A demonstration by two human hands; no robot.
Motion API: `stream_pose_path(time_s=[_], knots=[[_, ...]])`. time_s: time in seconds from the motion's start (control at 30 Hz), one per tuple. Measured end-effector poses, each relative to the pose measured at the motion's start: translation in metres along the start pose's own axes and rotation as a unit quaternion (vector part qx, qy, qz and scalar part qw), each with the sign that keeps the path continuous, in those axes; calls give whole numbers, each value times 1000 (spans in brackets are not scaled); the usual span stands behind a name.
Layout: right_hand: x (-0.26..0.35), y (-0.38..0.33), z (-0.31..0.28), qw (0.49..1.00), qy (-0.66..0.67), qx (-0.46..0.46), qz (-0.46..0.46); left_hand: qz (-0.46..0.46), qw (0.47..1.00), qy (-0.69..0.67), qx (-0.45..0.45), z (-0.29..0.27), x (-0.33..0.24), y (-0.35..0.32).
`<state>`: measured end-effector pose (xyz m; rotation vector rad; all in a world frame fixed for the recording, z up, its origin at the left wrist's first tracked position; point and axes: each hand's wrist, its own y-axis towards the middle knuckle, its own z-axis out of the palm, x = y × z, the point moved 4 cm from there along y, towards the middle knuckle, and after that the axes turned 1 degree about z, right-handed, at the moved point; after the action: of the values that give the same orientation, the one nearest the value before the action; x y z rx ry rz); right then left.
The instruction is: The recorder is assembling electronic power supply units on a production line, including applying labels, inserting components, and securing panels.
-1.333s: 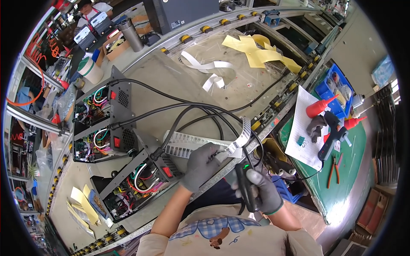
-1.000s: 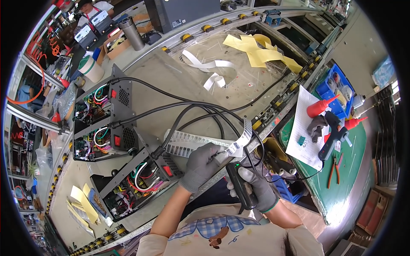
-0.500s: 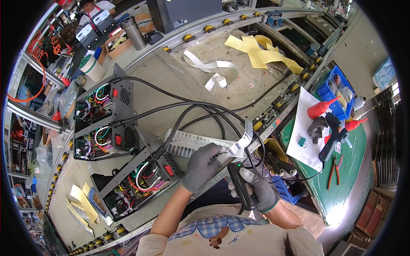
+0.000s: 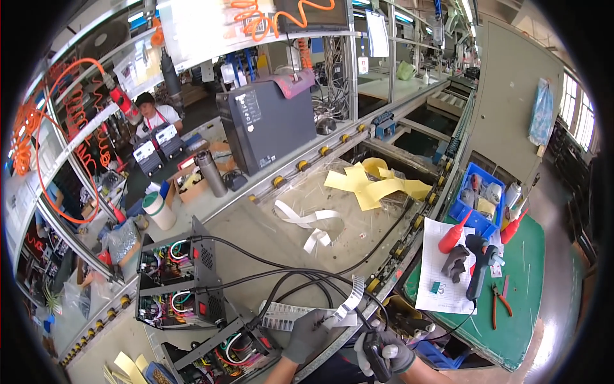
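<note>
My left hand (image 4: 308, 338), in a grey glove, pinches a curled strip of white printed labels (image 4: 350, 301) near the bench's front edge. More of the labels lie flat on a sheet (image 4: 279, 316) just left of it. My right hand (image 4: 398, 356), also gloved, is wrapped round a black handheld scanner (image 4: 376, 356), close beside the left. Left of my hands stands an open black chassis (image 4: 240, 349) with coloured wires and a red switch. Two similar chassis (image 4: 203, 307) (image 4: 203, 256) sit behind it. Black cables (image 4: 288, 272) run from them across the bench.
Yellow paper strips (image 4: 368, 191) and white strips (image 4: 310, 219) lie farther back on the bench. To the right, a green mat (image 4: 518, 307) carries a glue gun (image 4: 478, 265), red bottles (image 4: 451, 239), pliers (image 4: 501, 301) and a blue bin (image 4: 473, 211). A person (image 4: 157, 118) sits across the line.
My view has tilted upward, so the bench and both hands sit lower in the picture. The scanner now appears more foreshortened in my right hand. The left still grips the label strip.
</note>
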<state>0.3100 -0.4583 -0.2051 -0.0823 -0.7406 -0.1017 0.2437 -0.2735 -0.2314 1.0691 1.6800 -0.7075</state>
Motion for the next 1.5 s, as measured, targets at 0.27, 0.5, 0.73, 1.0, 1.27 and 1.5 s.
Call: stream_pose_path(time_s=[0.27, 0.5, 0.73, 1.0, 1.27, 1.5], knots=[[0, -10, -2, 999, 28, 29, -30, 55, 998, -1, -18, 1, 2, 1], [-2, -13, -4, 999, 20, 31, -27, 49, 999, -6, -8, 2, -11, 1], [6, -10, 0, 999, 38, 2, -36, 29, 1000, -8, -5, -2, -19, 0], [14, 11, -4, 940, -197, -273, -57, 87, 996, 0, -29, -4, -27, -1], [13, 32, -19, 957, -93, -270, -50, 125, 992, -8, -10, -4, -26, -4], [19, 38, -22, 940, -146, -292, -101, 87, 996, 12, -13, -5, -14, -5]])
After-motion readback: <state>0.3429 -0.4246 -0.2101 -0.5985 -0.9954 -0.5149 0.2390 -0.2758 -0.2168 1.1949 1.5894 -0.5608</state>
